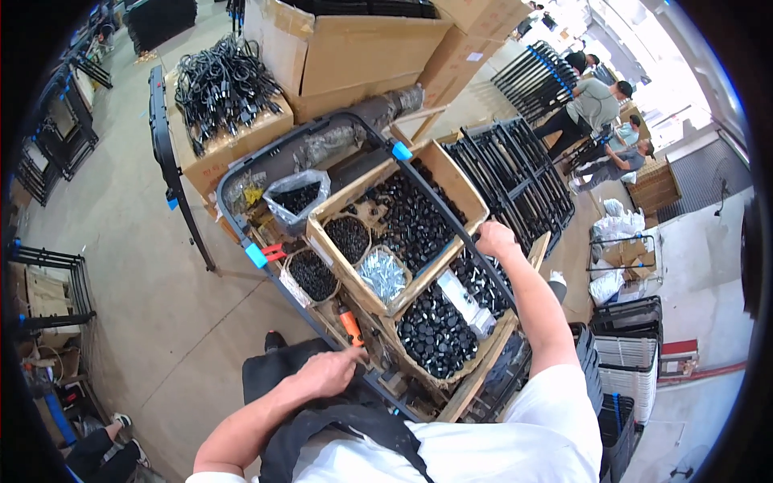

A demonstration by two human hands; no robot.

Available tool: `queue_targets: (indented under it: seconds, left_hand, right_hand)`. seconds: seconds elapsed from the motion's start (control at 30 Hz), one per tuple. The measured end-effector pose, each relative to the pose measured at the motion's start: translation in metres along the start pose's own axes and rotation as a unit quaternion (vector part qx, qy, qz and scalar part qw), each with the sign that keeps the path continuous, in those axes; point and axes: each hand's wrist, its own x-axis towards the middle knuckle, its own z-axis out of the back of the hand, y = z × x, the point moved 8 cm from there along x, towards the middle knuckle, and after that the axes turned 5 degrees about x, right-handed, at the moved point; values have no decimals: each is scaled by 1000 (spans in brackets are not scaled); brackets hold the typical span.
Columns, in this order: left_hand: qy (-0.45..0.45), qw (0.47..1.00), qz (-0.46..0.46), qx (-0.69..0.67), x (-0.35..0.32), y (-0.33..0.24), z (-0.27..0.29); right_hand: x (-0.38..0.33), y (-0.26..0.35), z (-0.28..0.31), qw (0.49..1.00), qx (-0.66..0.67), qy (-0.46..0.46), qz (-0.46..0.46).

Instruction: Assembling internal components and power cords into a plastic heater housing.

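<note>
A dark tubular metal frame with blue clips lies across the workbench in front of me, over the parts boxes. My right hand is closed on the frame's right-hand tube, beside the corner of a wooden box. My left hand is at the near left side, fingers curled together close to the frame's left tube; what they hold, if anything, is hidden. Just beyond its fingertips is an orange-handled tool. Red-handled pliers lie farther up the left tube.
The wooden box holds black caps and silver screws. Nearer are a tub of black round caps and a basket of black screws. Black cables top a carton at the far left. Stacked frames and several people stand right.
</note>
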Motion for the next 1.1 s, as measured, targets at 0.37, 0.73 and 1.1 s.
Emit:
queue_targets:
  seconds: [0.37,0.73,1.1]
  left_hand:
    - [-26,999,33,-16,1,0,10]
    - [-45,997,-57,-3,-4,-13,7]
    - [-5,989,59,136,3,-10,11]
  right_hand:
    - [10,2,-2,1000,-14,-14,22]
    - [12,-1,-19,1000,-11,-7,3]
    - [40,13,-44,998,-3,-40,56]
